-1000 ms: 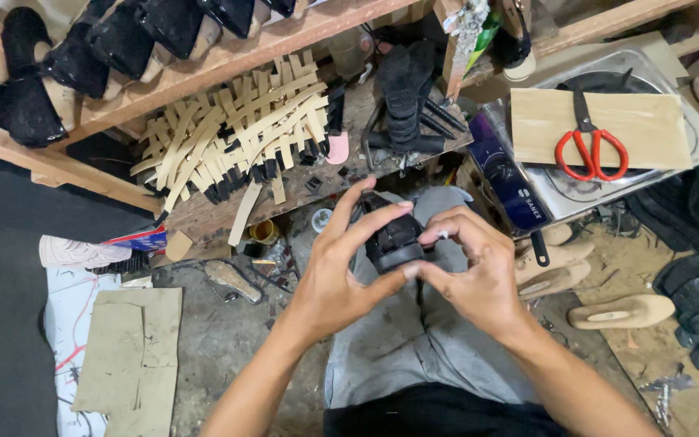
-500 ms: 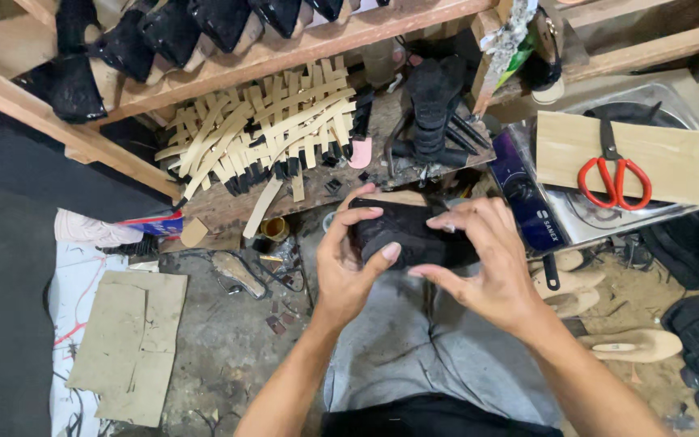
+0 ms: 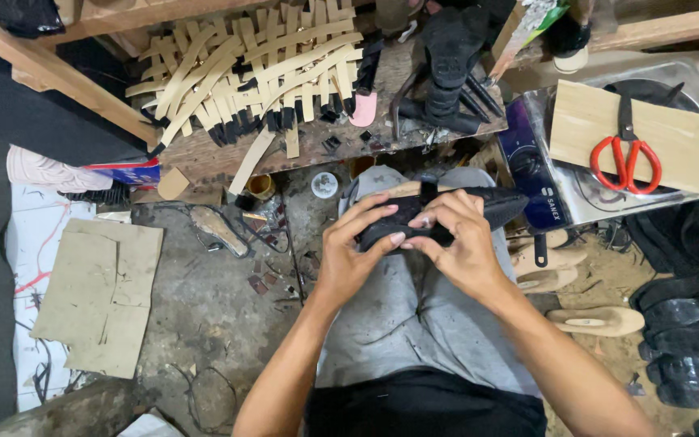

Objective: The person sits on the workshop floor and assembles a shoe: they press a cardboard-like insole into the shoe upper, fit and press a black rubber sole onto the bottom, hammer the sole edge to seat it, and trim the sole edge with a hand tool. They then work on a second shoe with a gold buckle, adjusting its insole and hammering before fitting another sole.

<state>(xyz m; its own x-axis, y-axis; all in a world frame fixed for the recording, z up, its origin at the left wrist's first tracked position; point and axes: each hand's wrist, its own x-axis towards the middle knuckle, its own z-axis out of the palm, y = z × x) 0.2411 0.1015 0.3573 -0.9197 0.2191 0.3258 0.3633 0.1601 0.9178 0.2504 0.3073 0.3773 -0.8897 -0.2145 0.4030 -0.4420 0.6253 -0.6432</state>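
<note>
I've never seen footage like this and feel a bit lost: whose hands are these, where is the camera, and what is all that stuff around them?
There is no machine here: a person wears a camera on the head, looking down at their own lap. The left hand and right hand together grip a black shoe upper on a wooden form, held over grey trousers. Ahead, a wooden bench carries pale tan strips with black tips. To the right, red-handled scissors lie on a light wooden board. Flat cardboard pieces lie on the floor at left.

Left hand (image 3: 355,257) and right hand (image 3: 456,247) side by side over the lap, fingers (image 3: 382,240) curled, forearms converging
</note>
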